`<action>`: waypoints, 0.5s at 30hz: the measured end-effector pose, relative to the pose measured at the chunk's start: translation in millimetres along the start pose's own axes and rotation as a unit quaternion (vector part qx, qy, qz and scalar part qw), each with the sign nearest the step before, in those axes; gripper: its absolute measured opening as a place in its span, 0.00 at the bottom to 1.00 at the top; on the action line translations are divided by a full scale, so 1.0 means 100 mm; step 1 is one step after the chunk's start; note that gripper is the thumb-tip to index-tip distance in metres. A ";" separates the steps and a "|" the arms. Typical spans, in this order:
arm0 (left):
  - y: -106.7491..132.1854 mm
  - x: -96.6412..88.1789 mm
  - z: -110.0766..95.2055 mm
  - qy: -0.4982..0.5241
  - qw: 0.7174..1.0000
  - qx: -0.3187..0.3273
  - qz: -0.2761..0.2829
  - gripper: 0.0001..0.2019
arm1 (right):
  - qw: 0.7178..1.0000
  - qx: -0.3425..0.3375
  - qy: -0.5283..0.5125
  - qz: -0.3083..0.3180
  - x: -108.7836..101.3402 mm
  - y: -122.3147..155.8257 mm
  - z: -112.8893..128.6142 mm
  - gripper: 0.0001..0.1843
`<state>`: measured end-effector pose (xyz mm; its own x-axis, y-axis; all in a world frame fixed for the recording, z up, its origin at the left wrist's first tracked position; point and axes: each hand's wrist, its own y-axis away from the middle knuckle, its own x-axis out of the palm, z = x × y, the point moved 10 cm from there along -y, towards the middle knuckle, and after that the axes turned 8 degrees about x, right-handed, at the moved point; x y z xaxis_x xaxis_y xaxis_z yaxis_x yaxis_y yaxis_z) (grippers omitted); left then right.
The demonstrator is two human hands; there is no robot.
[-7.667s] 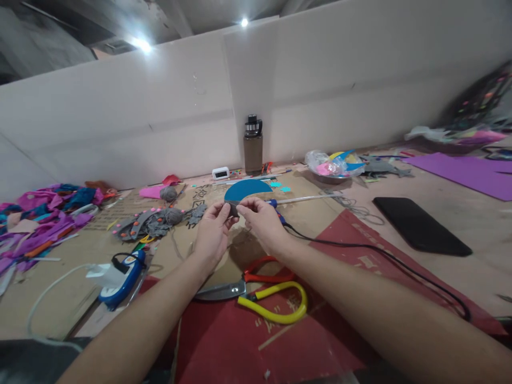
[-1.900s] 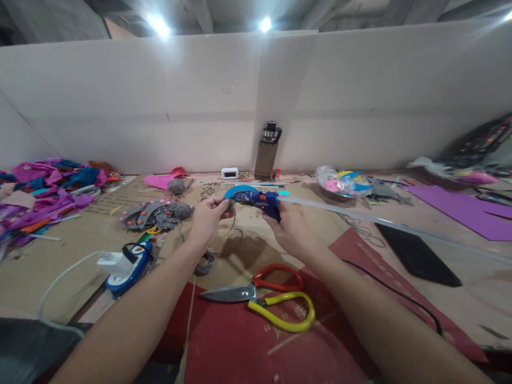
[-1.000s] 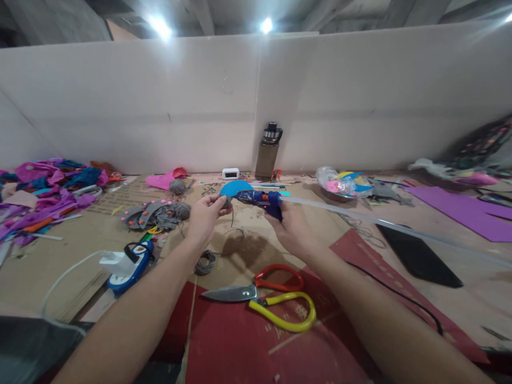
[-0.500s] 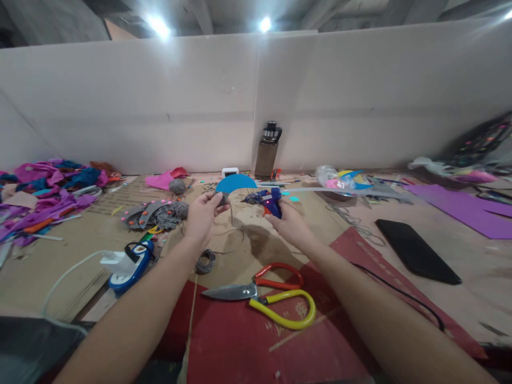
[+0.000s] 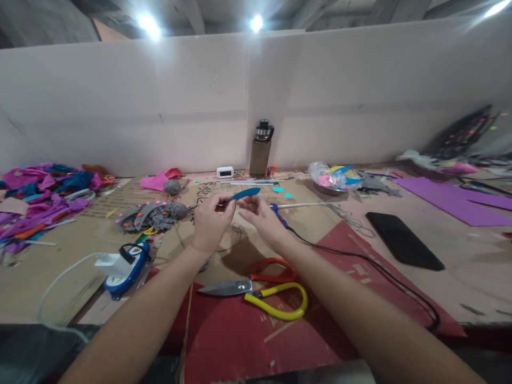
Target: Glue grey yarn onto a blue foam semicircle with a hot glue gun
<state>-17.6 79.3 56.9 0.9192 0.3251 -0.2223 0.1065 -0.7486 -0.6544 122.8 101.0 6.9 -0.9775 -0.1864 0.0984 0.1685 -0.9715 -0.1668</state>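
My left hand (image 5: pixel 212 221) is closed in a pinch on a blue sheet piece (image 5: pixel 247 193), which I see nearly edge-on above the cardboard. A strand of grey yarn (image 5: pixel 236 228) trails below the fingers. Close beside it is my right hand (image 5: pixel 262 216), thumb and fingers apart, with its fingertips at the underside of the blue piece; whether they touch it I cannot tell. Behind the right hand lies a blue glue gun (image 5: pixel 279 215), partly hidden, its black cord (image 5: pixel 360 255) running right. Nearer me rest large scissors (image 5: pixel 228 288) with one red and one yellow handle.
A brown bottle (image 5: pixel 260 157) and a small white clock (image 5: pixel 225 172) stand at the back. A grey yarn piece with pompoms (image 5: pixel 154 216) and a blue power strip (image 5: pixel 127 277) are left. To the right lie a black phone (image 5: pixel 404 240) and purple sheet (image 5: pixel 452 202).
My right hand has let go of the glue gun, now down on the table, and moved left to the blue piece. The blue piece has turned from its broad face to nearly edge-on.
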 end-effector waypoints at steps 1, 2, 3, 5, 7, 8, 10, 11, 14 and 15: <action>0.01 0.02 -0.03 -0.010 1.000 0.009 0.006 0.06 | 0.997 0.020 -0.071 0.026 0.10 0.00 -0.04 0.18; 0.02 0.03 -0.06 -0.016 1.000 0.013 0.010 0.06 | 0.991 0.041 -0.121 0.045 0.17 0.01 -0.08 0.20; 0.02 0.04 -0.07 -0.018 1.000 0.012 0.010 0.06 | 0.985 0.064 -0.153 0.055 0.20 0.01 -0.11 0.21; 0.03 0.06 -0.05 0.000 1.000 -0.006 0.013 0.07 | 0.978 0.104 -0.175 0.056 0.20 0.03 -0.16 0.20; 0.04 0.11 0.03 0.046 0.998 -0.041 0.020 0.09 | 0.978 0.120 -0.166 0.035 0.11 0.05 -0.17 0.18; 0.04 0.14 0.08 0.077 0.995 -0.061 0.022 0.09 | 0.980 0.119 -0.159 0.021 0.06 0.05 -0.15 0.17; 0.05 0.19 0.19 0.148 0.984 -0.101 0.019 0.10 | 0.984 0.109 -0.144 -0.010 -0.03 0.05 -0.12 0.16; 0.06 0.22 0.24 0.182 0.976 -0.118 0.016 0.11 | 0.985 0.103 -0.136 -0.025 -0.07 0.05 -0.10 0.16; 0.09 0.31 0.32 0.256 0.954 -0.153 0.019 0.11 | 0.987 0.088 -0.118 -0.061 -0.14 0.05 -0.07 0.16; 0.10 0.33 0.32 0.270 0.949 -0.160 0.022 0.11 | 0.987 0.083 -0.115 -0.072 -0.16 0.06 -0.06 0.16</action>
<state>1.7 101.2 19.5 0.9766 0.0105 0.2150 0.0937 -0.9199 -0.3807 138.4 99.3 -1.8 -0.9412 -0.0552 0.3332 0.0680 -0.9973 0.0268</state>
